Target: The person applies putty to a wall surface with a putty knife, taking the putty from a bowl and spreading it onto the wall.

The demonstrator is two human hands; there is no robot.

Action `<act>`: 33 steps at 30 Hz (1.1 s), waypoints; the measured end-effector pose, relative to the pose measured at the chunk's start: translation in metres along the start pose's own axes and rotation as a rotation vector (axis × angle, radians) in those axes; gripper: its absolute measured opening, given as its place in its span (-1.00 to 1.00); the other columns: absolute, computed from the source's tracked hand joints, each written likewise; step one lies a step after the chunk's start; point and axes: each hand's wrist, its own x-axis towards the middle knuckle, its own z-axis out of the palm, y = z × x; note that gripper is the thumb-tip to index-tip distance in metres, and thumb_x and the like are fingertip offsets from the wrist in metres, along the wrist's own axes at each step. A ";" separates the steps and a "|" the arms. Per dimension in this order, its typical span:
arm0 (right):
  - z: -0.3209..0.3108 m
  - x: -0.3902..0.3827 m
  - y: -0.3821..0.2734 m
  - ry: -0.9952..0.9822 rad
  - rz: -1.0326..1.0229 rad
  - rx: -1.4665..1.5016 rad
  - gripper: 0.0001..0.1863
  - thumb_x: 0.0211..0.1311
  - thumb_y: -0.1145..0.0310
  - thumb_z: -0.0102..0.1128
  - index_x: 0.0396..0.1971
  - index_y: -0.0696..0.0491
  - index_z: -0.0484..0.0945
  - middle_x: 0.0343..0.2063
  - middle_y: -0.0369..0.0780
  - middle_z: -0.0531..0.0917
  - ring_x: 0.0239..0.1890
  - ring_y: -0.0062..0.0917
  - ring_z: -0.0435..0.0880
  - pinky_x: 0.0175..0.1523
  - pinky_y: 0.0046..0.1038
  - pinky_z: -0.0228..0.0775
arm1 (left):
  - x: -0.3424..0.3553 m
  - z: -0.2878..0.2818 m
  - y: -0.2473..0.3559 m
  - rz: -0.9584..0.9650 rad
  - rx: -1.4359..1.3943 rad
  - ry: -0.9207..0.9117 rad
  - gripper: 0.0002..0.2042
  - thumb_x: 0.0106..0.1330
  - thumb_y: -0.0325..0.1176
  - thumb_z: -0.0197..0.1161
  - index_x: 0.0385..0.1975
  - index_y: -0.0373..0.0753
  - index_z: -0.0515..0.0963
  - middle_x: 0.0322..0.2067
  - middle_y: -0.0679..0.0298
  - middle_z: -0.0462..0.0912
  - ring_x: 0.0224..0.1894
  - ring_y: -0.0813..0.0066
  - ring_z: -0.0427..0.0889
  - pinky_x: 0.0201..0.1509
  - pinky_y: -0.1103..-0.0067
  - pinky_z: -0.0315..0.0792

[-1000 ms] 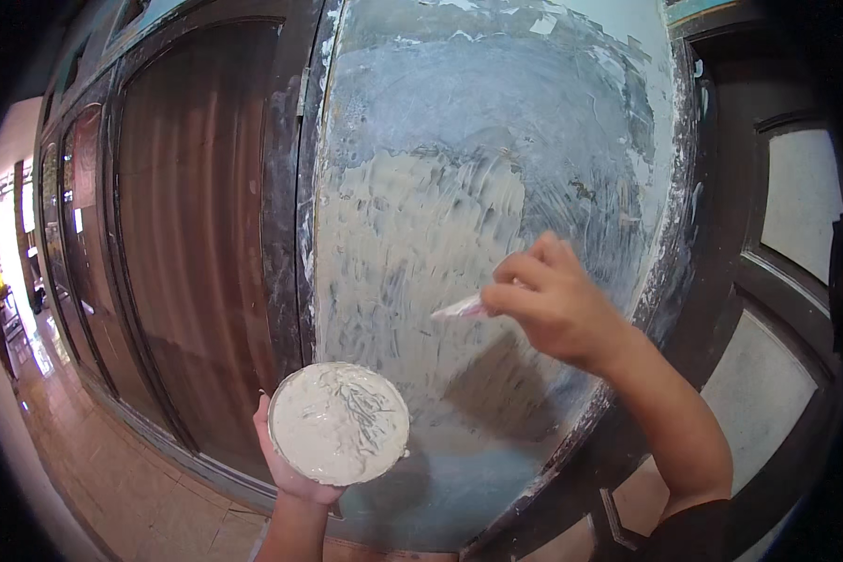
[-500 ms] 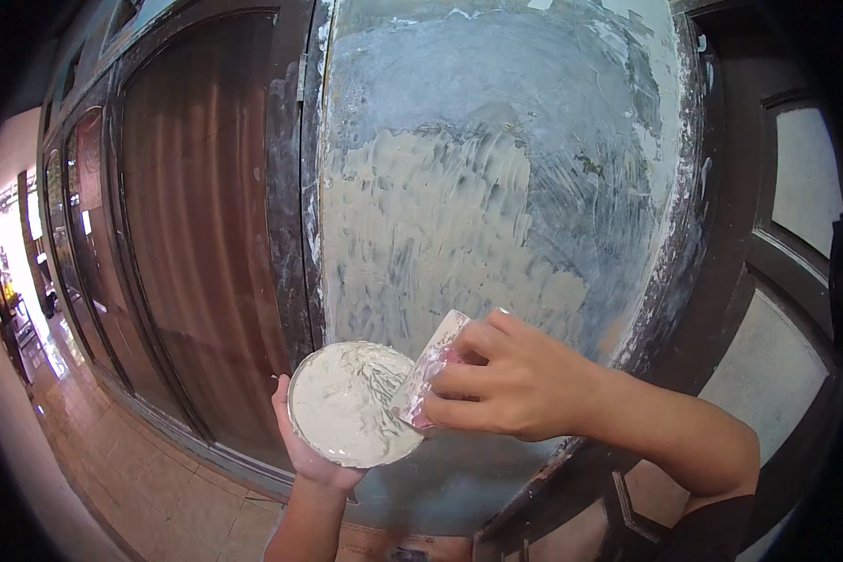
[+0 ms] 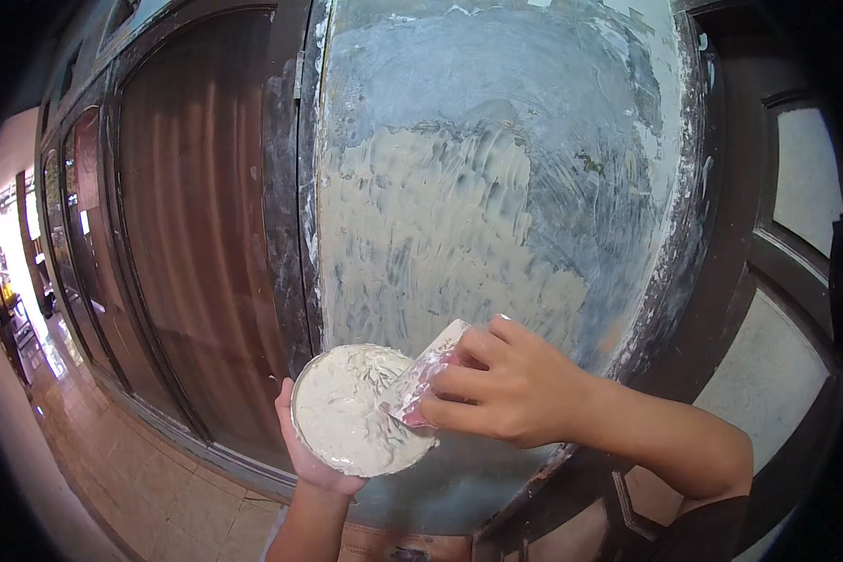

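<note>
My left hand (image 3: 302, 448) is wrapped round the side and underside of a shallow round container (image 3: 294, 423), holding it up in front of the wall. Thick off-white putty (image 3: 342, 412) fills it, smooth at the left and ridged at the right. Pinched in my right hand (image 3: 510, 384) is a flat pinkish putty scraper (image 3: 429, 373), smeared with putty. Its lower edge rests in the putty at the container's right side. Behind both hands stands a blue-grey wall panel (image 3: 496, 75), its middle and lower left coated with streaky putty (image 3: 421, 215).
A dark-framed glass window (image 3: 197, 215) with a brown curtain behind it adjoins the panel's left. To the right is dark woodwork with pale panels (image 3: 768, 375). Tiled floor (image 3: 159, 468) runs along the left toward a bright opening (image 3: 14, 244).
The scraper has shifted slightly down and left, deeper over the putty. The container has moved a little down and right, and the putty's surface is more churned.
</note>
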 end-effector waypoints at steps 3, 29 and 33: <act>0.002 0.000 0.002 -0.006 0.008 -0.005 -0.82 0.16 0.25 0.18 -0.22 -0.13 0.59 -0.32 -0.39 0.53 -0.19 -0.46 0.50 -0.21 -0.38 0.31 | -0.001 -0.002 -0.001 -0.009 -0.015 -0.013 -0.23 0.45 0.30 -0.24 0.31 -0.30 0.40 0.26 -0.01 0.50 0.23 -0.03 0.54 0.34 0.13 0.40; -0.013 -0.009 0.017 -0.037 0.081 -0.248 -0.86 0.12 0.25 0.21 -0.33 -0.08 0.59 -0.38 -0.40 0.53 -0.25 -0.50 0.49 -0.25 -0.37 0.26 | 0.003 -0.007 -0.009 -0.041 -0.055 0.033 -0.22 0.47 0.29 -0.25 0.31 -0.33 0.39 0.23 -0.04 0.52 0.21 -0.04 0.56 0.33 0.11 0.42; -0.047 -0.021 0.068 -0.003 0.350 -0.360 -0.93 0.10 0.41 0.22 -0.39 0.00 0.55 -0.36 -0.34 0.60 -0.20 -0.36 0.51 -0.18 -0.32 0.29 | 0.006 -0.017 -0.009 -0.045 -0.050 -0.021 -0.22 0.46 0.30 -0.25 0.31 -0.33 0.40 0.24 -0.04 0.51 0.23 -0.04 0.54 0.33 0.10 0.41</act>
